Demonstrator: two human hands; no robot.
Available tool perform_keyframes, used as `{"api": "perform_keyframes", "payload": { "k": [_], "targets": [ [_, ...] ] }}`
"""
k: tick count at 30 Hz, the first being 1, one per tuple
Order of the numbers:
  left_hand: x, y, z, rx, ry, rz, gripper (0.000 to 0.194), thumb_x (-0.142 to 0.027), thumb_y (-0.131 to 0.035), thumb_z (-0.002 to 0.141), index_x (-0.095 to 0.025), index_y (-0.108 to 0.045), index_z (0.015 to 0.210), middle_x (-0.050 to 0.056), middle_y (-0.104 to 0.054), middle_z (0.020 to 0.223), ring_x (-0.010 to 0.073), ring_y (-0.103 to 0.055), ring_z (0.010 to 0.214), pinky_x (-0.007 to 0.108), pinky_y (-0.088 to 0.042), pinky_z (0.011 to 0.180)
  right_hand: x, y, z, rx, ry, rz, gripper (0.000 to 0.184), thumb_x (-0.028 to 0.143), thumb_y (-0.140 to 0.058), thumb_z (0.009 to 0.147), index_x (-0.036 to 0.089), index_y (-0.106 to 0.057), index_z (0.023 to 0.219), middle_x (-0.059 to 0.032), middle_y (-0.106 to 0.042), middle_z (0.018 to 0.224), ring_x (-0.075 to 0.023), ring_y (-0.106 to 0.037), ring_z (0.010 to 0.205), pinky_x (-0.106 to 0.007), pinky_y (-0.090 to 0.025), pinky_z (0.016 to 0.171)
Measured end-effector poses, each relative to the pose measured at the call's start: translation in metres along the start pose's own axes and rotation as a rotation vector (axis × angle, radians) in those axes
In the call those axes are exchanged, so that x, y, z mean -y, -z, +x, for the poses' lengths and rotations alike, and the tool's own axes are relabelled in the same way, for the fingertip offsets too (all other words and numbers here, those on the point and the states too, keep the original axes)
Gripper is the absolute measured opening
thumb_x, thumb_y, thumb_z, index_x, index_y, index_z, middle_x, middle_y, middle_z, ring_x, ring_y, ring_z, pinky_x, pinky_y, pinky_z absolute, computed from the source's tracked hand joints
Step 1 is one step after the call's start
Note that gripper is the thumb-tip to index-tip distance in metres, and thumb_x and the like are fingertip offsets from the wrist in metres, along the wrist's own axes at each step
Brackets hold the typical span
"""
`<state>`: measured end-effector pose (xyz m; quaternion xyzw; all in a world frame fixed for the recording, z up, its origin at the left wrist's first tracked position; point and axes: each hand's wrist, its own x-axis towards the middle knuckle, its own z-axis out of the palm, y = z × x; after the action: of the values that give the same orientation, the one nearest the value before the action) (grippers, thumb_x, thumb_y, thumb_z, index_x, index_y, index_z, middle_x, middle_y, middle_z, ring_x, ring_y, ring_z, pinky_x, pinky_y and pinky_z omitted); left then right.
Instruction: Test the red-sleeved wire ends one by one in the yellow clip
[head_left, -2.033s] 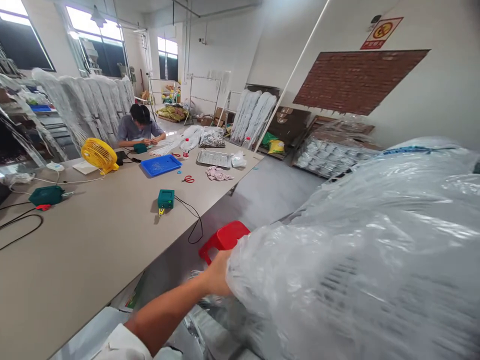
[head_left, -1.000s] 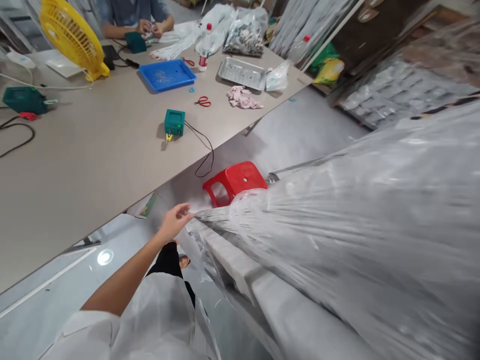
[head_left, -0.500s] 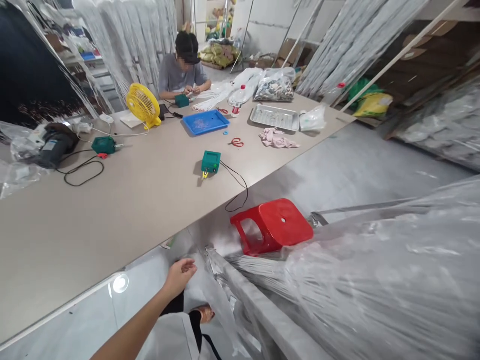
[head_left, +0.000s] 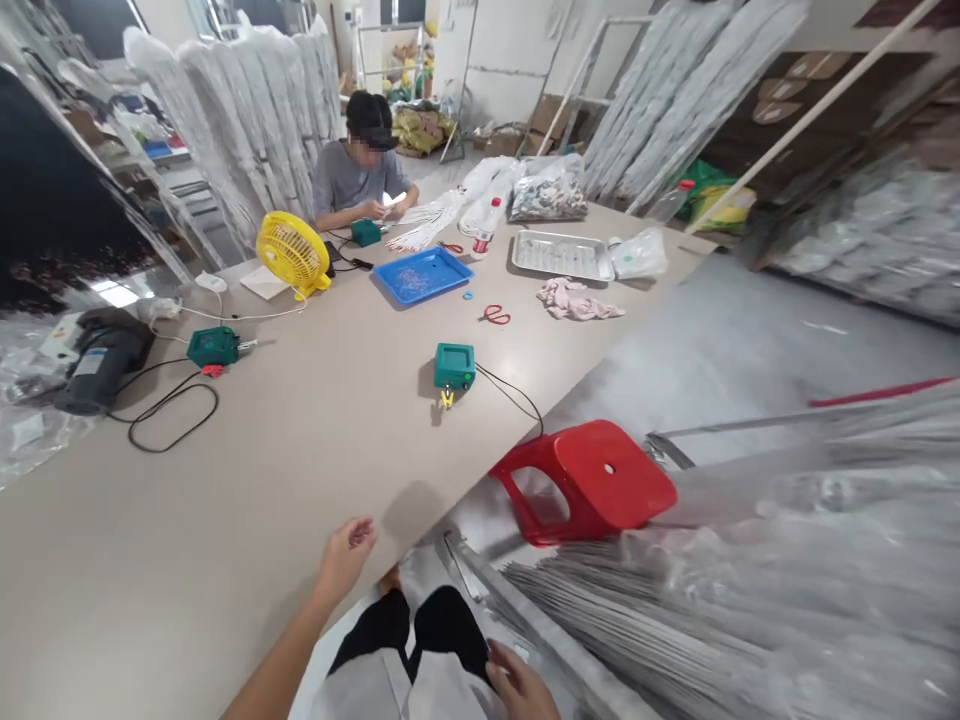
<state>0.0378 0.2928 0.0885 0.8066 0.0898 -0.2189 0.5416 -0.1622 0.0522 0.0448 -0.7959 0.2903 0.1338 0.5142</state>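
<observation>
My left hand hovers over the near edge of the long beige table, fingers loosely curled and apart, holding nothing. At the bottom edge my right hand rests low by my knees, beside a metal rail, and nothing shows in it. A big bundle of thin white strands in clear plastic lies across the rail at the right, and neither hand touches it. A red plastic stool stands just beyond the bundle's near end.
On the table are a small green box with a black cord, red scissors, a blue tray, a metal tray, a pink cloth and a yellow fan. A seated co-worker works at the far end.
My left hand has let go of the plastic-wrapped bundle and moved left over the table edge. The bundle has sunk to the lower right. My right hand has come into view.
</observation>
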Motion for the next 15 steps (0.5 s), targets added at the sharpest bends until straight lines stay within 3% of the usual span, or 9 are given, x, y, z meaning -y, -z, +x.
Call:
{"api": "perform_keyframes", "payload": {
  "k": [2,6,11,15],
  "targets": [
    [0.009,0.014,0.007,-0.018,0.049,0.017,0.04,-0.042,-0.06,0.069,-0.013,-0.063,0.097,0.011,-0.07,0.092,0.0237,-0.064,0.091,0.035,-0.049,0.083,0.009,-0.001,0.012,0.007,-0.054,0.141,0.034,0.041,-0.054,0.064,0.023,-0.07,0.087,-0.0091,-0.069,0.099,-0.0291,-0.064,0.093,-0.04,-0.053,0.08],
    [0.036,0.026,0.008,-0.012,0.167,0.06,0.045,-0.05,-0.048,0.077,-0.012,-0.061,0.097,0.011,-0.07,0.086,0.0211,-0.067,0.079,0.032,-0.053,0.072,0.027,0.003,0.034,-0.106,-0.116,0.279,0.039,0.04,-0.058,0.059,0.018,-0.07,0.089,-0.011,-0.07,0.096,-0.0291,-0.064,0.094,-0.042,-0.049,0.084],
    [0.057,0.033,0.009,0.022,0.212,0.134,0.041,-0.052,-0.042,0.078,-0.016,-0.062,0.085,0.009,-0.07,0.083,0.0191,-0.067,0.071,0.029,-0.054,0.066,0.048,0.013,0.066,-0.258,-0.167,0.419,0.041,0.035,-0.063,0.061,0.016,-0.066,0.097,-0.0086,-0.069,0.096,-0.0247,-0.065,0.085,-0.037,-0.051,0.078],
    [0.06,0.033,0.018,0.028,0.216,0.231,0.044,-0.054,-0.033,0.081,-0.019,-0.06,0.077,0.006,-0.068,0.071,0.0188,-0.066,0.062,0.03,-0.054,0.059,0.067,0.018,0.091,-0.354,-0.223,0.507,0.045,0.032,-0.061,0.072,0.015,-0.057,0.113,-0.0084,-0.065,0.105,-0.0171,-0.065,0.071,-0.031,-0.052,0.066]
  ]
}}
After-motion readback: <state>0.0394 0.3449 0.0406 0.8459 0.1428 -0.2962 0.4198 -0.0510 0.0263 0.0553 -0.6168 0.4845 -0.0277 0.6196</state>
